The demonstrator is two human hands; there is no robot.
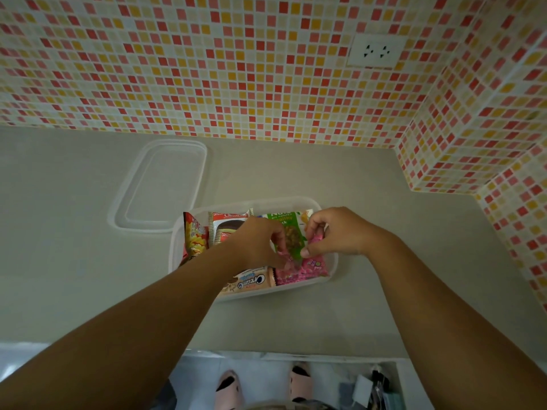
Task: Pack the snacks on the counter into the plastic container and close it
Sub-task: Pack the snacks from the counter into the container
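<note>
A clear plastic container (333,263) sits on the grey counter and holds several snack packs. Inside are a red-yellow chip bag (194,235), a choco pie pack (226,226), a green nut pack (288,232), a cream biscuit pack (251,282) and a pink candy pack (307,269). Both hands are over the container. My left hand (256,241) pinches the green nut pack's left edge. My right hand (337,230) grips the pink candy pack at its top, beside the green pack. The clear lid (161,184) lies flat to the container's back left.
A mosaic-tiled wall runs behind the counter, with a tiled column (473,143) jutting out at the right. A white socket (376,51) is on the wall. The counter's front edge (266,352) is near me, with my feet in slippers (228,386) below.
</note>
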